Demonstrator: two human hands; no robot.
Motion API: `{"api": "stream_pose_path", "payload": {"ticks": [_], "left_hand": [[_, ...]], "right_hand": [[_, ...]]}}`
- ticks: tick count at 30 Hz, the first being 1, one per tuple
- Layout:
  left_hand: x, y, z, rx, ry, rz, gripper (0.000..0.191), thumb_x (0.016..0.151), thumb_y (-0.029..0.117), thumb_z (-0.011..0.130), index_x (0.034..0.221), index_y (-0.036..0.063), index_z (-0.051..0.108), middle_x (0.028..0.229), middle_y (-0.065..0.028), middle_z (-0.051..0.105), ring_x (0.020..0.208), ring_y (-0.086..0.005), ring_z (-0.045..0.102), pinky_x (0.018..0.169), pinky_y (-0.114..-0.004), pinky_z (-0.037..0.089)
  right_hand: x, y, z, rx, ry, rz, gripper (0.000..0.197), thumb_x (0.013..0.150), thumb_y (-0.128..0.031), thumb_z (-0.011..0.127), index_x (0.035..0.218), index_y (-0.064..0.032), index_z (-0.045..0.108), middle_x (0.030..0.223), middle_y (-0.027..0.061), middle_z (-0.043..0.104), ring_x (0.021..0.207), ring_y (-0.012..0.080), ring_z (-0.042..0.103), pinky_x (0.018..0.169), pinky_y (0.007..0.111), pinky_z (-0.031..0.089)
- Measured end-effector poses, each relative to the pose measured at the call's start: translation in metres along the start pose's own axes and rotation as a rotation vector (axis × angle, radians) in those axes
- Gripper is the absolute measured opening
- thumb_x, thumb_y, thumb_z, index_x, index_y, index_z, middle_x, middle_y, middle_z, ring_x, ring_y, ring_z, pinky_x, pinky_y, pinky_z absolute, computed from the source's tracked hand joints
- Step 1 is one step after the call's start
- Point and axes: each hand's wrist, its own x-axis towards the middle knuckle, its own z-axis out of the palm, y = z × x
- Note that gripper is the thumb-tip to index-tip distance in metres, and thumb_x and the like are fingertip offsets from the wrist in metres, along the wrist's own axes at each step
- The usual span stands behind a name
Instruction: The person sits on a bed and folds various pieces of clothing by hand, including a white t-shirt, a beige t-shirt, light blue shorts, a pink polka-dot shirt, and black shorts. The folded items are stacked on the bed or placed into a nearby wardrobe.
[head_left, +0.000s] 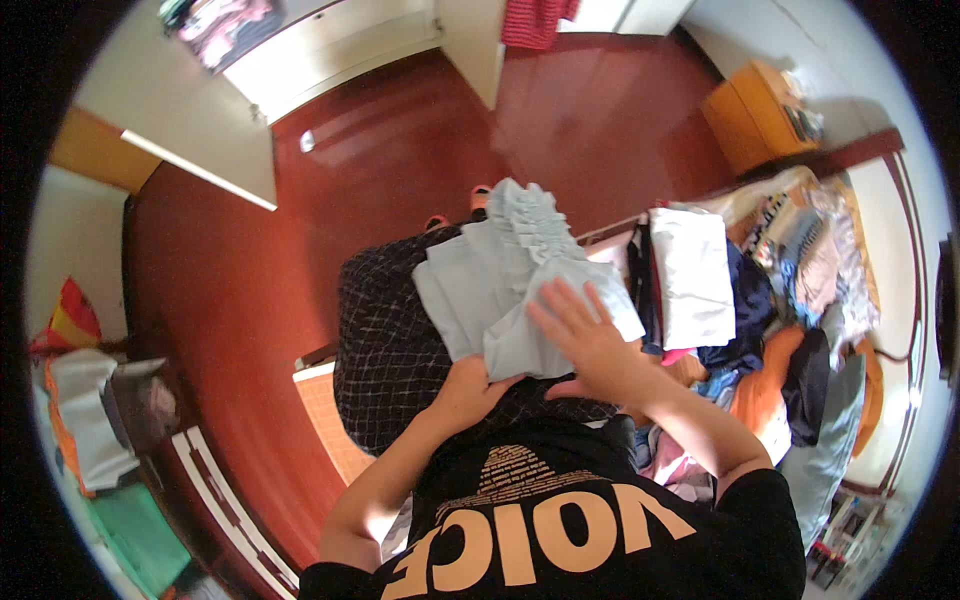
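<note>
Across my lap lies a pale blue ruffled garment (465, 292), partly folded, its gathered frill pointing away from me. My left hand (469, 394) grips the garment's near edge, the thumb on one side and the fingers partly hidden by cloth. Palm down and fingers spread, my right hand (589, 341) is over the upper layer of the garment; it appears to rest on the cloth. Beneath it, dark checked trousers (382, 330) cover my legs.
To the right, a folded white cloth (691, 277) tops a pile beside heaped clothes (765, 382) and stacked folded garments (810, 240). A wooden cabinet (757, 116) stands at the far right. Open cupboard doors (195, 142) jut over the red floor (390, 135).
</note>
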Motion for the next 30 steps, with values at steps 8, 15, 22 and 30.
{"api": "stream_pose_path", "payload": {"ticks": [8, 15, 22, 30], "left_hand": [[0.004, 0.027, -0.018, -0.127, 0.081, -0.039, 0.025, 0.084, 0.018, 0.067, 0.1, -0.0019, 0.065, 0.083, -0.0138, 0.069, 0.079, -0.0237, 0.066, 0.073, -0.032, 0.049], [0.001, 0.048, -0.037, 0.288, 0.386, 0.262, 0.032, 0.071, 0.016, 0.077, 0.102, 0.0087, 0.07, 0.126, -0.0153, 0.053, 0.13, -0.0359, 0.035, 0.107, -0.048, 0.022], [0.005, 0.01, -0.044, -0.461, 0.264, -0.249, 0.03, 0.088, 0.024, 0.065, 0.103, -0.002, 0.065, 0.101, -0.0097, 0.067, 0.095, -0.0188, 0.063, 0.084, -0.03, 0.048], [0.034, -0.019, -0.045, -0.944, 0.394, -0.309, 0.041, 0.084, 0.016, 0.069, 0.116, -0.0046, 0.054, 0.109, -0.0115, 0.063, 0.095, -0.018, 0.062, 0.083, -0.031, 0.051]], "right_hand": [[0.004, 0.011, 0.037, -0.079, 0.285, 0.038, 0.059, 0.071, -0.002, 0.061, 0.128, -0.001, 0.047, 0.134, 0.0168, 0.047, 0.129, 0.0297, 0.04, 0.111, 0.048, 0.024], [0.01, 0.009, -0.012, -0.009, -0.151, -0.038, 0.041, 0.071, -0.005, 0.06, 0.112, -0.0045, 0.058, 0.097, 0.0128, 0.066, 0.097, 0.0275, 0.061, 0.097, 0.043, 0.04], [0.066, 0.057, -0.031, 0.618, -0.507, 0.025, 0.033, 0.084, -0.03, 0.064, 0.104, -0.0038, 0.064, 0.085, 0.0157, 0.066, 0.083, 0.026, 0.062, 0.074, 0.035, 0.048], [0.049, 0.124, -0.025, 0.946, -0.301, 0.116, 0.057, 0.073, -0.03, 0.075, 0.121, -0.0027, 0.059, 0.119, 0.0133, 0.06, 0.104, 0.0203, 0.057, 0.089, 0.033, 0.045]]}}
